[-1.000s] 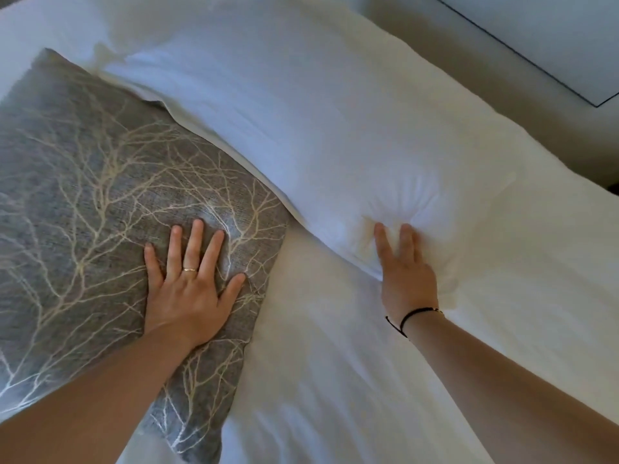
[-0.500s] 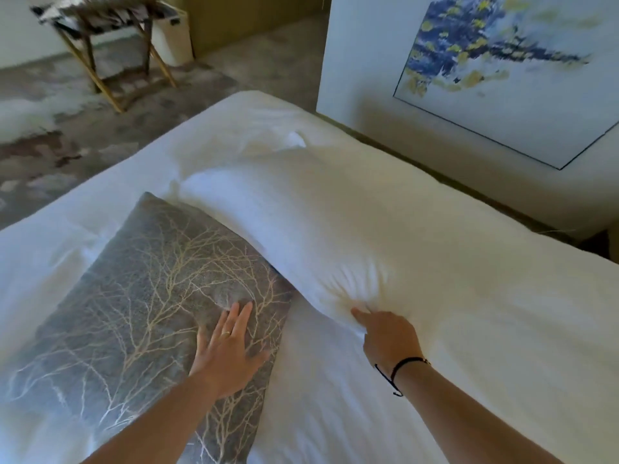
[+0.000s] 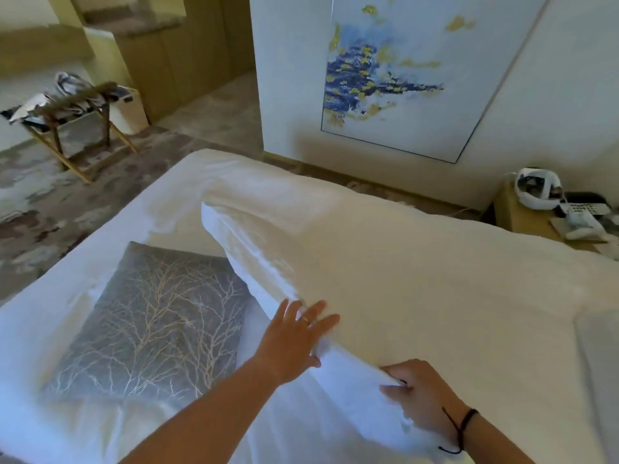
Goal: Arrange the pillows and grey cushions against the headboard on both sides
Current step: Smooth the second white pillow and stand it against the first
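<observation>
White smooth bed (image 3: 83, 329) carries a flat grey cushion (image 3: 157, 323) (branch pattern). Left hand (image 3: 294, 336) lies spread on the puffy white pillow (image 3: 385, 279); right hand (image 3: 418, 393) pinches its soft edge.

blue-and-yellow abstract painting (image 3: 398, 78) on white wall, folding luggage rack (image 3: 72, 120) with clothes on patterned carpet (image 3: 40, 195) far left, nightstand (image 3: 522, 214) at right edge carrying white headset (image 3: 537, 189), phone (image 3: 582, 209)
</observation>
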Motion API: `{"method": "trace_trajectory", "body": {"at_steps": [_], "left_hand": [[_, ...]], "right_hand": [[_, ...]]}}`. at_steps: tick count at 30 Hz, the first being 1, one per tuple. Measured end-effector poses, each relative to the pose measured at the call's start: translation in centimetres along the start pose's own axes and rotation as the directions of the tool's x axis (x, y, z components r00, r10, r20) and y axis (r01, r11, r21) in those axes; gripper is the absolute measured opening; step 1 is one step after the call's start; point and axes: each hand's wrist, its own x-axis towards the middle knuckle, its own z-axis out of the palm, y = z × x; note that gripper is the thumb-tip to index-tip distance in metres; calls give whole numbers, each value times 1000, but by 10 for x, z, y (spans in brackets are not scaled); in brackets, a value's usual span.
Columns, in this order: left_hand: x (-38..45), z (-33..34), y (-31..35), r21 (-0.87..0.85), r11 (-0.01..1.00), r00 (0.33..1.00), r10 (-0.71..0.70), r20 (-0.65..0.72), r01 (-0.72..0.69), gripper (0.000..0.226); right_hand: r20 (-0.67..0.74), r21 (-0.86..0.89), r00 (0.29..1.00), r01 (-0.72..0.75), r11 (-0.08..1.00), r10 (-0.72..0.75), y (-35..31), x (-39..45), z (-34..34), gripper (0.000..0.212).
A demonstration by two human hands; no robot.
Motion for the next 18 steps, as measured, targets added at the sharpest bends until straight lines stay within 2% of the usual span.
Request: {"method": "trace_trajectory", "body": {"at_steps": [3, 6, 9, 12, 15, 18], "left_hand": [[3, -16, 55, 99, 992, 996, 84, -14, -83, 88], [13, -18, 115, 159, 967, 979, 204, -9, -200, 78], [26, -12, 171, 192, 939, 958, 287, 13, -284, 65], [33, -6, 210, 254, 923, 958, 274, 88, -287, 49], [35, -6, 224, 350, 882, 948, 284, 142, -316, 19], [35, -12, 227, 364, 851, 922, 310, 234, -379, 29]], "right_hand": [[-26, 33, 996, -85, 996, 86, 46, -75, -28, 15], [-31, -45, 985, -169, 985, 167, 95, -136, -48, 14], [-63, -129, 964, -266, 955, 260, 139, -175, -53, 26], [-128, -146, 935, -348, 926, 331, 170, -189, -40, 34], [-204, -187, 923, -365, 912, 328, 181, -188, -18, 39], [-282, -240, 919, -346, 907, 276, 185, -189, -7, 47]]}}
